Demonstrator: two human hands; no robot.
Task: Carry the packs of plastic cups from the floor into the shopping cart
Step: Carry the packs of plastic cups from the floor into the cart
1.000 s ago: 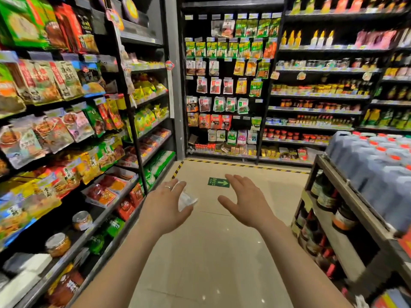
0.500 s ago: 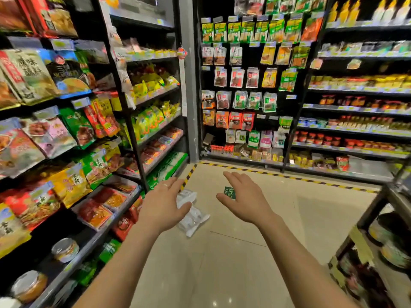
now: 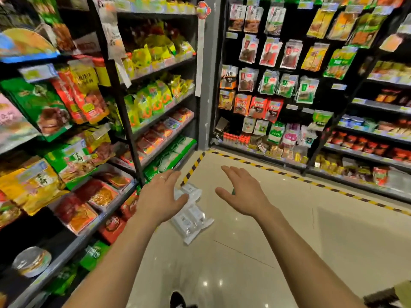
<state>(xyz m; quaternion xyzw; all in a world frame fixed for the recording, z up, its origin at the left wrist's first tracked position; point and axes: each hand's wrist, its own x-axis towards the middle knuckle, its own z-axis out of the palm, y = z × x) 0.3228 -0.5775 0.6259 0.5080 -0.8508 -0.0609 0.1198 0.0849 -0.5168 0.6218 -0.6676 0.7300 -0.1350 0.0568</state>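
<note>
Both hands have closed in on the packs since half a second ago, and more of the wrap shows past the left thumb. Left hand [image 3: 160,196] is spread wide with straight fingers, holding nothing, and has a ring on one finger. Right hand [image 3: 242,192] is the same: wide open, thumb out, empty. Packs of plastic cups [image 3: 192,216] lie flat on the floor [image 3: 289,241], below and between the hands. They are nearer the left hand, whose thumb side hides their upper left part. Neither hand grips them. They are in clear crinkly wrap with whitish stacks inside and white labels, print too blurred to read. Several overlap, count unclear. Striped tape [image 3: 193,165] runs just beyond the left fingertips. Snack shelves [image 3: 73,156] stand left of the left hand.
</note>
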